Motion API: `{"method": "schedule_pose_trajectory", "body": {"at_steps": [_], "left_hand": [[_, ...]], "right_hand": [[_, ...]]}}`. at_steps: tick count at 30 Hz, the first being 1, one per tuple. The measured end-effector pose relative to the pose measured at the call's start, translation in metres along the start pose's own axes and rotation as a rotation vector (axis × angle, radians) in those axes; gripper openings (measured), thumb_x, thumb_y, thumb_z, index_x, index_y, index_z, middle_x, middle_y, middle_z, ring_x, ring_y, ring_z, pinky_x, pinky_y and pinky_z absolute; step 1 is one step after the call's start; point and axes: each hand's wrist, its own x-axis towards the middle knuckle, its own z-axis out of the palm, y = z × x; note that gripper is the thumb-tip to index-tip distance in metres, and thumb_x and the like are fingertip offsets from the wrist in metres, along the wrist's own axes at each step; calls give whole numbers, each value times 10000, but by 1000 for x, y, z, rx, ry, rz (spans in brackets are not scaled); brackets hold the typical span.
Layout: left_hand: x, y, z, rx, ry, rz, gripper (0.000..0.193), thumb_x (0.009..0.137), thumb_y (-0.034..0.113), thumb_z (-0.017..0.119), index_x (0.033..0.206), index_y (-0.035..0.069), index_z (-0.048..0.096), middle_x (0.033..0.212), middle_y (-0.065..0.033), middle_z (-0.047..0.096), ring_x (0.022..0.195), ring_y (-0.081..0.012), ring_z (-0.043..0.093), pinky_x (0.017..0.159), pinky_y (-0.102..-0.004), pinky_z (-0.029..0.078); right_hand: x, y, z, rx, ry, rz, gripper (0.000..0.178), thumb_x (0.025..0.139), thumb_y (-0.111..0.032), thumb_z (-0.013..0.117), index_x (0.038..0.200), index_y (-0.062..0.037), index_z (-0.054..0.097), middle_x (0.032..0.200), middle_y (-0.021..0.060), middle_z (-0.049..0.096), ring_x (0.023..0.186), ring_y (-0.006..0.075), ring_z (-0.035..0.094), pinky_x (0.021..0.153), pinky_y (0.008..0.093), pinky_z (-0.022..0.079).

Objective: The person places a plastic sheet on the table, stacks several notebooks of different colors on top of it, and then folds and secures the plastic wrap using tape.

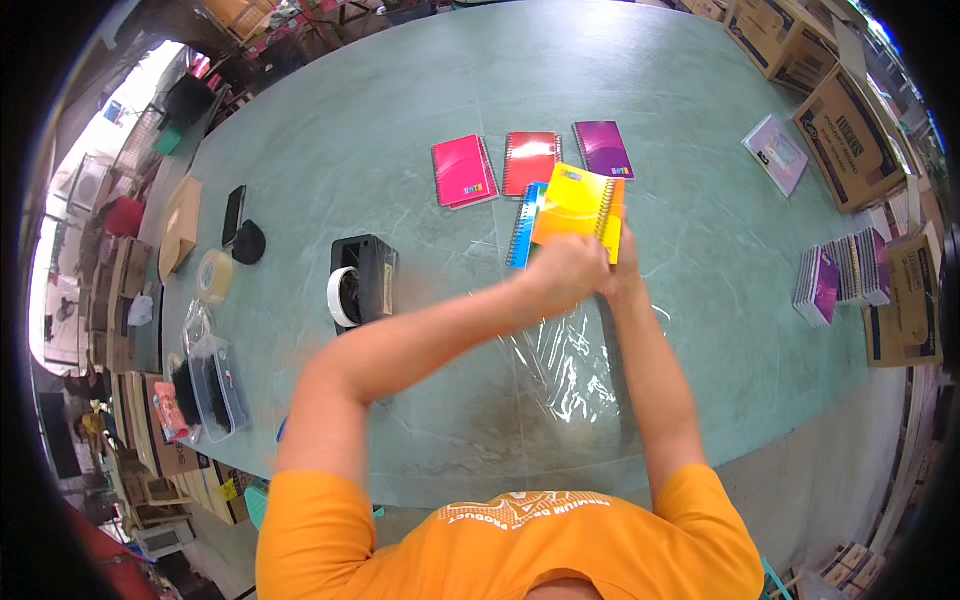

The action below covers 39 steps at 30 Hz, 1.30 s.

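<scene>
My left hand point(570, 272) is closed on the lower edge of a yellow spiral notebook point(572, 205), held tilted above the table. Close against it, my right hand point(624, 262) grips the lower right corner of the notebooks, its fingers partly hidden. An orange edge shows behind the yellow cover, and a blue spiral notebook point(522, 232) sticks out to its left. Just beyond lie pink notebooks point(462, 172), a red notebook point(530, 160) and a purple notebook point(603, 150). Crinkled clear plastic film point(570, 365) lies under my forearms.
Left of my hands stands a black tape dispenser point(368, 275) with a white roll. Further left are a tape roll point(214, 276), a black phone-like object point(235, 214) and a clear plastic bin point(217, 388). Stacked purple notebooks point(845, 272) and cardboard boxes point(850, 140) line the right edge.
</scene>
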Motion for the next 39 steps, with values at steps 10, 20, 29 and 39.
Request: {"method": "schedule_pose_trajectory", "body": {"at_steps": [10,20,29,39], "left_hand": [[-12,-160,88,-436,500,-986,441,721,416,692,866,4,634,962,-189,627,908,-323,604,775,-399,478],[10,-146,30,-1179,691,-1024,303,815,332,644,874,36,615,621,8,520,503,-73,468,413,-252,363],[-18,-130,120,-49,547,-781,412,883,347,534,1091,-5,582,994,-190,624,948,-324,597,840,-394,472],[-18,-173,95,115,99,-651,211,865,204,514,752,28,537,702,-124,623,671,-299,637,559,-391,517]], "right_hand": [[-50,-55,-27,-266,138,100,486,712,16,528,1190,34,443,1121,170,563,965,281,606,875,399,491],[-30,-59,-32,-91,141,83,423,889,-259,542,1200,17,464,1105,170,588,964,264,611,835,390,509],[-31,-44,-8,-541,178,117,411,783,-135,659,1118,33,490,977,141,613,859,206,632,763,359,535],[-44,-37,-22,-461,161,119,424,757,-85,638,1133,29,477,1027,138,594,875,203,629,764,344,529]]}}
